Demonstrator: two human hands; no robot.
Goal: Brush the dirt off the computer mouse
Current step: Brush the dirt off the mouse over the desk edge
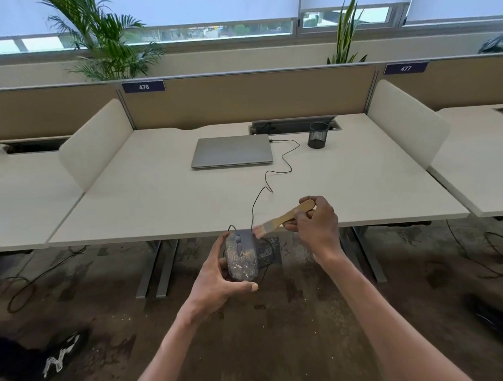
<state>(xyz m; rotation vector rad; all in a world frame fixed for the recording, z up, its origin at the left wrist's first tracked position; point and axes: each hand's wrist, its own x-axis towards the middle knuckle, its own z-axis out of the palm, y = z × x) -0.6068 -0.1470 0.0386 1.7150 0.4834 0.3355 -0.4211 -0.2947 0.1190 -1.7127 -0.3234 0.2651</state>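
Observation:
A dark grey computer mouse (240, 257), speckled with pale dirt, is held just off the desk's front edge. My left hand (216, 278) grips it from the left and below, thumb under its rear. My right hand (315, 226) holds a wooden-handled brush (283, 219) by the handle. The brush's bristles touch the mouse's front right corner. The mouse's black cable (274, 174) runs up across the desk to the closed silver laptop (232, 154).
The white desk (157, 200) has side dividers and a tan back panel. A black mesh pen cup (317, 135) stands by the cable hatch at the back. Cables lie on the dark floor under the desk. A black shoe (61, 352) shows at lower left.

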